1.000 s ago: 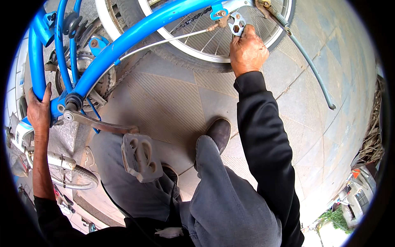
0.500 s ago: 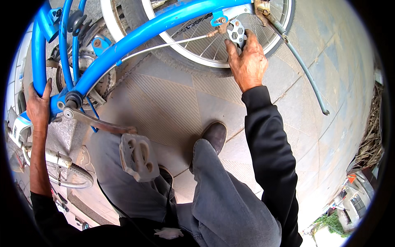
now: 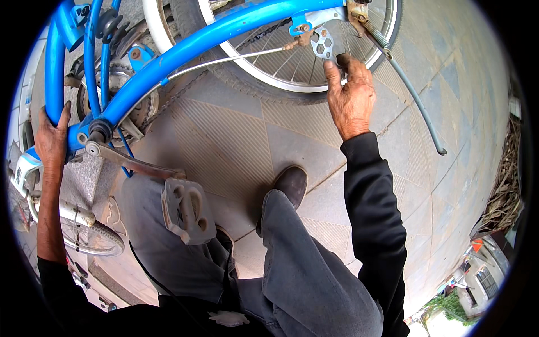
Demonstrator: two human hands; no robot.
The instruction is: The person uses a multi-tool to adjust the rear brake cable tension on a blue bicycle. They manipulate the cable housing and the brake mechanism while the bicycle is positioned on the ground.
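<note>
At the left, my left hand (image 3: 51,135) is wrapped around the lower end of a blue bicycle frame (image 3: 168,60). A flat silver wrench with several hexagonal holes (image 3: 323,44) stands at a rusty nut and cable fitting (image 3: 304,38) by the rear wheel (image 3: 275,83). Just below the wrench is my right hand (image 3: 352,95), its thumb and fingers apart. The thumb tip is close to the wrench's lower end; whether they touch, I cannot tell. A crank arm (image 3: 135,164) with a grey pedal (image 3: 188,212) lies over my left leg.
A kickstand (image 3: 418,104) with a spring sticks out to the right of the wheel. Chain and chainring (image 3: 115,90) show behind the frame. Another bicycle's wheel (image 3: 101,238) is at the lower left. Dry sticks (image 3: 505,180) lie at the far right edge of the tiled floor.
My right hand has drawn back down and to the right, its fingers coming off the wrench's sides. The wrench stays at the nut, tilted slightly differently. My left hand keeps its hold.
</note>
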